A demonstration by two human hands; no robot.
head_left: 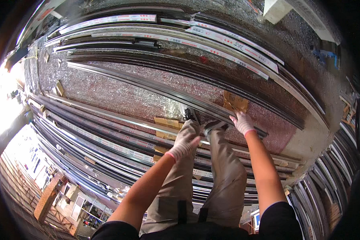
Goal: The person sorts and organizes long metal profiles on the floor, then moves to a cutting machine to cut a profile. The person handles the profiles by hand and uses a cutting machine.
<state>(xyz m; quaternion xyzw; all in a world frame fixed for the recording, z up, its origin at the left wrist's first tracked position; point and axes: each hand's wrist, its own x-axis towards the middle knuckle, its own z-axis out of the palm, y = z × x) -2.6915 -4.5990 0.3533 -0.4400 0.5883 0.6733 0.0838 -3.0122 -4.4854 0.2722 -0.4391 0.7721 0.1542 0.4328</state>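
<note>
Here, the widest thing in view is the grey floor, strewn with silvery flecks. Below the knees runs a broad stack of long, dark metal lengths with pale labels; beyond the feet lies a dark bundle of slim metal bars. Between them slants the long, grey-brown metal bar, its near end by the right hand, gloved in white knit. Those fingers bend at its edge; whether they're clenched around it, I can't tell! The left hand, gloved alike, hangs released and empty before the legs. A torn brown cardboard piece shows past the bar. The danger, I reckon: one-handed support could let that long far end swing or scrape the bundle, or drop towards the shoes.
</note>
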